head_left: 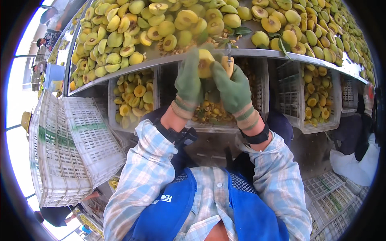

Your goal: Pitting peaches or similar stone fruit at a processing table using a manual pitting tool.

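My left hand point(188, 78), in a green knit glove, is closed around a yellow-green apricot point(205, 64) just over the near edge of the metal table. The fruit's cut face, with a brown hollow or stone at its middle, shows. My right hand point(234, 86), gloved alike, is closed on a small tool with a pale wooden handle point(227, 67) and a metal end. Its fingers also touch the apricot's right side. The tool's working part cannot be made out. Beyond my hands, many whole and halved apricots point(116, 39) are heaped on the table, with loose stones near the edge.
The metal table rim point(161, 62) crosses in front of me. Under it stand white plastic crates point(112, 102) holding halved fruit, and below my hands lie stones and scraps point(213, 110). Tall crates point(60, 148) lean at the left; more crates point(333, 201) stand lower right. Other people work nearby.
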`<action>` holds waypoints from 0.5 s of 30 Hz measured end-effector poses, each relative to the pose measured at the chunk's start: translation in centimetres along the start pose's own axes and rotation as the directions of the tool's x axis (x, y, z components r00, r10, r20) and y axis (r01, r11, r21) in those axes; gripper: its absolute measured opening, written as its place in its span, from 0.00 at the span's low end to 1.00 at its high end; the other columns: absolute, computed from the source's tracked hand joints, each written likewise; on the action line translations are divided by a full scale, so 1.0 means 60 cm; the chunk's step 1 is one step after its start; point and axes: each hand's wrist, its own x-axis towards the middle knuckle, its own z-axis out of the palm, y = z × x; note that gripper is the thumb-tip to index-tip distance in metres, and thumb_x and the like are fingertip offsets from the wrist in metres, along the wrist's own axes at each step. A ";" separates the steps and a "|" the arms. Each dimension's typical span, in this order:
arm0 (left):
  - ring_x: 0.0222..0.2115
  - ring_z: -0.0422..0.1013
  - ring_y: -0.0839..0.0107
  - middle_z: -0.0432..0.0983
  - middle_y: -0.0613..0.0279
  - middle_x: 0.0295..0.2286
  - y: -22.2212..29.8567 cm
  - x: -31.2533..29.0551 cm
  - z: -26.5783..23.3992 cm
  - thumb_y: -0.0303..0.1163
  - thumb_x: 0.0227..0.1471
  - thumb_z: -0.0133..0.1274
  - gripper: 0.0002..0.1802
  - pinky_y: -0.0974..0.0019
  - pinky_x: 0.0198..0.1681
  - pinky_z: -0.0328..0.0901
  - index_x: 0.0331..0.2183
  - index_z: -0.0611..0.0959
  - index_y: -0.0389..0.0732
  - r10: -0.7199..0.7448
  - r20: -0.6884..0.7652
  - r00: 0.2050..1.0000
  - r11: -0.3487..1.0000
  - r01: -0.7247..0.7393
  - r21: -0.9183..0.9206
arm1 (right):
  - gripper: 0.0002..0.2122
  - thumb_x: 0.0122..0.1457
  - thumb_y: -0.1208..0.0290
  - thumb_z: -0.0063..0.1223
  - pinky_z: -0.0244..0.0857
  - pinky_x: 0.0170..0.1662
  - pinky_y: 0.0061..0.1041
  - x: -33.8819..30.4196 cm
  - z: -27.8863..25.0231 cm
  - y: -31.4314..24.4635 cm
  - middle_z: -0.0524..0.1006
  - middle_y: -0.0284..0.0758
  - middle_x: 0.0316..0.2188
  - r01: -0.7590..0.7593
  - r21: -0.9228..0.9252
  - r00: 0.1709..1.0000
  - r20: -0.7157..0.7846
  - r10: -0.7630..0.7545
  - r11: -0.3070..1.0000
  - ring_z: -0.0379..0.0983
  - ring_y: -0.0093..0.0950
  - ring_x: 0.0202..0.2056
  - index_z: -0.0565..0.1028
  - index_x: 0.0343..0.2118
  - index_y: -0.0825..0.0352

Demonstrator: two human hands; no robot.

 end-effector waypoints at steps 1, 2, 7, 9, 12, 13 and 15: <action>0.42 0.72 0.65 0.72 0.53 0.43 0.002 0.002 -0.005 0.54 0.61 0.39 0.34 0.64 0.47 0.68 0.56 0.64 0.36 0.007 -0.047 0.999 0.999 -0.009 -0.038 | 0.13 0.59 0.65 0.53 0.67 0.20 0.19 -0.007 0.005 -0.001 0.76 0.31 0.21 0.014 -0.079 0.998 -0.058 -0.018 0.997 0.70 0.17 0.18 0.72 0.38 0.71; 0.41 0.72 0.62 0.72 0.51 0.43 -0.001 0.005 -0.012 0.53 0.61 0.39 0.34 0.61 0.45 0.69 0.58 0.62 0.37 0.124 -0.076 0.989 0.988 -0.116 0.101 | 0.13 0.59 0.65 0.53 0.67 0.20 0.19 -0.015 0.010 0.000 0.76 0.31 0.21 0.005 -0.081 0.998 -0.055 -0.009 0.997 0.70 0.17 0.18 0.72 0.38 0.71; 0.41 0.73 0.60 0.72 0.50 0.45 0.022 -0.006 0.004 0.52 0.62 0.37 0.32 0.59 0.44 0.70 0.57 0.63 0.38 0.124 0.017 0.992 0.992 -0.124 0.031 | 0.14 0.58 0.64 0.53 0.63 0.18 0.20 -0.019 0.010 0.018 0.75 0.32 0.20 -0.110 -0.203 0.991 0.048 0.122 0.973 0.69 0.17 0.16 0.71 0.36 0.73; 0.42 0.72 0.61 0.71 0.49 0.46 0.025 -0.008 0.005 0.51 0.63 0.37 0.31 0.60 0.45 0.70 0.57 0.64 0.38 0.131 -0.014 0.991 0.991 -0.131 0.000 | 0.14 0.58 0.64 0.53 0.63 0.17 0.19 -0.017 0.010 0.019 0.75 0.32 0.20 -0.120 -0.179 0.989 0.063 0.134 0.976 0.69 0.17 0.16 0.71 0.36 0.73; 0.42 0.72 0.61 0.70 0.49 0.47 0.020 -0.007 -0.001 0.50 0.62 0.37 0.30 0.60 0.45 0.69 0.56 0.65 0.38 0.205 0.030 0.978 0.964 -0.208 0.167 | 0.14 0.58 0.65 0.53 0.62 0.17 0.19 -0.016 0.009 0.017 0.74 0.31 0.20 -0.136 -0.187 0.983 0.100 0.157 0.973 0.69 0.17 0.16 0.71 0.37 0.73; 0.42 0.72 0.61 0.70 0.49 0.47 0.017 -0.007 0.000 0.50 0.62 0.37 0.30 0.60 0.45 0.69 0.56 0.65 0.38 0.200 0.031 0.979 0.965 -0.203 0.165 | 0.13 0.58 0.65 0.53 0.62 0.17 0.19 -0.015 0.007 0.018 0.74 0.31 0.21 -0.144 -0.219 0.978 0.118 0.173 0.965 0.68 0.17 0.16 0.71 0.37 0.72; 0.43 0.71 0.62 0.70 0.49 0.48 0.011 -0.008 0.006 0.50 0.63 0.36 0.30 0.61 0.46 0.69 0.56 0.65 0.38 0.122 -0.008 0.993 0.988 -0.121 0.098 | 0.14 0.58 0.65 0.53 0.62 0.17 0.19 -0.013 0.007 0.032 0.74 0.31 0.21 -0.150 -0.168 0.983 0.081 0.166 0.974 0.68 0.17 0.16 0.70 0.37 0.72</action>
